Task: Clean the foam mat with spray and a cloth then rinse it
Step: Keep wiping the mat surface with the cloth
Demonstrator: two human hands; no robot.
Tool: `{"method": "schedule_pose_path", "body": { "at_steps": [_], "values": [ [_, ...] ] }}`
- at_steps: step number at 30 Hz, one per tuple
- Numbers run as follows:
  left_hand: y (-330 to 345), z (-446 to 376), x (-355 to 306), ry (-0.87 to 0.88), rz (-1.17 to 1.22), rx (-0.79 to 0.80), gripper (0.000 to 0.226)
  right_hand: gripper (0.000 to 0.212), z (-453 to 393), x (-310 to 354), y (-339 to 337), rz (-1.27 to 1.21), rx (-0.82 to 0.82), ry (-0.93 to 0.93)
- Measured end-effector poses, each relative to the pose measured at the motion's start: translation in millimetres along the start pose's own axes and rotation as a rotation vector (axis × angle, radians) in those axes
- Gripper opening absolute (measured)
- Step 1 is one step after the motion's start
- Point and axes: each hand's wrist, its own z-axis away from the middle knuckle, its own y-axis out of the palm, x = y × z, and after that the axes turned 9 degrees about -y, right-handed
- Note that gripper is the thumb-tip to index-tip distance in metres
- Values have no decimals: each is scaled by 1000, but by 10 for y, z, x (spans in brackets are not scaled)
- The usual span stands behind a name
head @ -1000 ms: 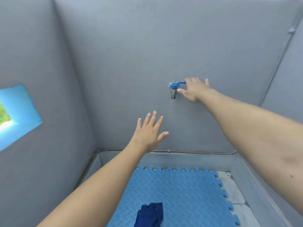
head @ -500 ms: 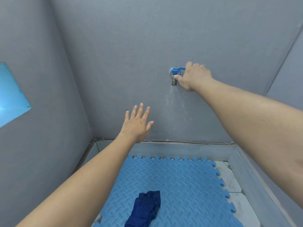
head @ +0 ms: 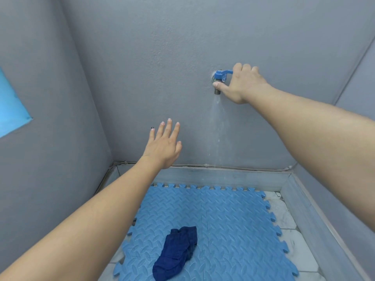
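Right hand gripping blue tap handle on far wall, thin water stream falling, left hand raised with fingers spread, holding nothing, blue foam mat on near floor, dark blue cloth lying on it

I'm standing in a bare wash corner of a home: plain grey plastered walls, a small blue-handled metal wall tap running water, a raised grey curb around pale marble floor tiles.
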Motion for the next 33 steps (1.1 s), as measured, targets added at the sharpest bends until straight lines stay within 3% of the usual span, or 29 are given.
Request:
{"method": "schedule_pose_path", "body": {
  "at_steps": [14,19,21,24,27,30,33],
  "values": [
    [136,133,249,-36,-30,-2,61,101,-66,-165,59,-100,39,-21],
    [508,378,95,16,56,-51,63,82,729,-195,737,-200,-238,-154],
    [916,677,-24,61,103,37,72,79,1417,-234,1418,-253,-91,-142],
    [1714,1301,-175,120,62,288,89,90,2411,-434,2498,-227,312,-54],
    [2449,1851,-222,73,-8,473,97,99,3082,-679,3282,-194,509,86],
    [2891,2005,-180,3,6,462,80,92,3471,-743,3679,-147,577,134],
    [3085,1838,-76,-73,41,299,63,79,3568,-768,3808,-150,514,145]
  ]
}}
